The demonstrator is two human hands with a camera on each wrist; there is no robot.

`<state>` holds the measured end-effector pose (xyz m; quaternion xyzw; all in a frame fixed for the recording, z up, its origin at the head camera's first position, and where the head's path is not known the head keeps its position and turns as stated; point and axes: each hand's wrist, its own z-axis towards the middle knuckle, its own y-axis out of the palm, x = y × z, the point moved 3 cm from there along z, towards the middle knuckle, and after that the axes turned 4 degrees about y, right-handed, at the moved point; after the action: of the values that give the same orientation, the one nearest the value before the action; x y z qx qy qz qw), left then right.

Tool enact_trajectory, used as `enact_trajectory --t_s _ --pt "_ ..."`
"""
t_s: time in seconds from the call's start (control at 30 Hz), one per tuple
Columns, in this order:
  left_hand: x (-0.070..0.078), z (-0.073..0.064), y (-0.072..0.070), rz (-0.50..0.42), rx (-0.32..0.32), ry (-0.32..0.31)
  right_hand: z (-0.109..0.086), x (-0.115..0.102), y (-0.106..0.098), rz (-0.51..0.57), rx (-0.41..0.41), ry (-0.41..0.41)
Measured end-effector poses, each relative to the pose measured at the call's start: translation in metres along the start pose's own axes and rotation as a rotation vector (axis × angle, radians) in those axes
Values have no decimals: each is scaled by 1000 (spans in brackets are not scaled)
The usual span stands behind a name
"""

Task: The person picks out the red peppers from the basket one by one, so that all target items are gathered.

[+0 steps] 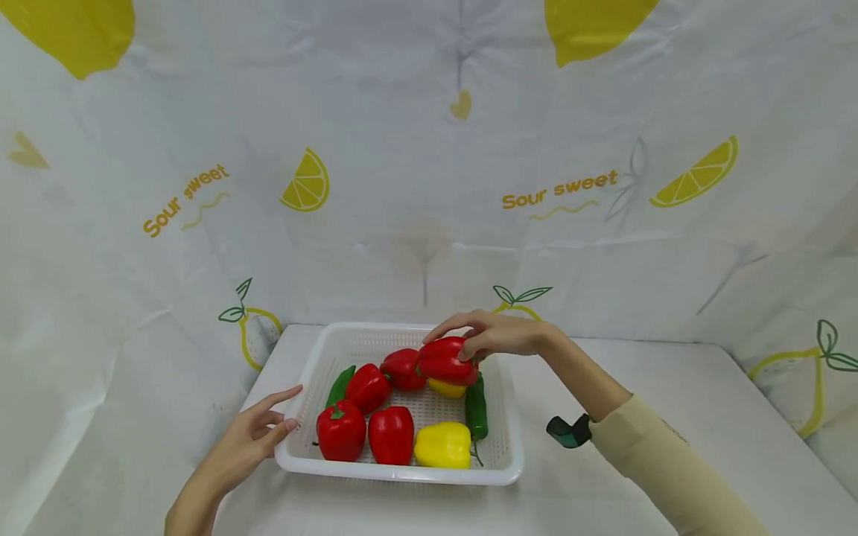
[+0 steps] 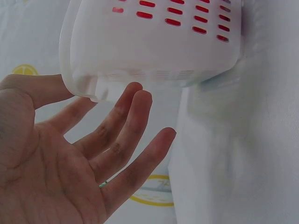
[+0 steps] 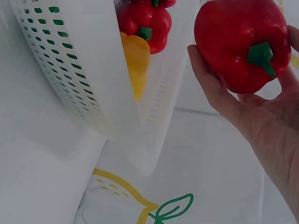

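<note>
My right hand (image 1: 499, 334) grips a red bell pepper (image 1: 444, 359) above the back right of a white plastic basket (image 1: 515, 454). In the right wrist view the red bell pepper (image 3: 240, 42) shows its green stem, with fingers on both sides of it. At the basket's left rim is my left hand (image 1: 244, 439), its fingers spread and loosely bent. The left wrist view has this hand (image 2: 60, 168) right at the rim, its palm bare. Inside the basket lie several other red bell peppers (image 1: 391, 435), a yellow bell pepper (image 1: 442, 445) and a long green chili pepper (image 1: 476, 409).
A second yellow piece (image 1: 447, 388) lies partly hidden under the held pepper, and another green pepper (image 1: 340, 385) is at the basket's left. The white table (image 1: 603, 476) meets a lemon-printed cloth (image 1: 402, 246) behind. A dark strap (image 1: 568, 432) sticks out by the right sleeve.
</note>
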<state>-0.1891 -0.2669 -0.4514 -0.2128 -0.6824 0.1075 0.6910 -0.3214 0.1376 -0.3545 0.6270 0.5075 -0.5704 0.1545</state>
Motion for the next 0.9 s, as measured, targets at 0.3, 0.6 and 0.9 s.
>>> enact_trajectory --t_s 0.3,0.6,0.9 --pt "-2 0 0 12 10 -5 -19 -6 -9 -19 95 -77" --pt "-2 2 -1 6 10 10 -31 -7 -9 12 162 -128" --pt "-3 1 0 5 11 1 -43 -2 -8 46 184 -108"
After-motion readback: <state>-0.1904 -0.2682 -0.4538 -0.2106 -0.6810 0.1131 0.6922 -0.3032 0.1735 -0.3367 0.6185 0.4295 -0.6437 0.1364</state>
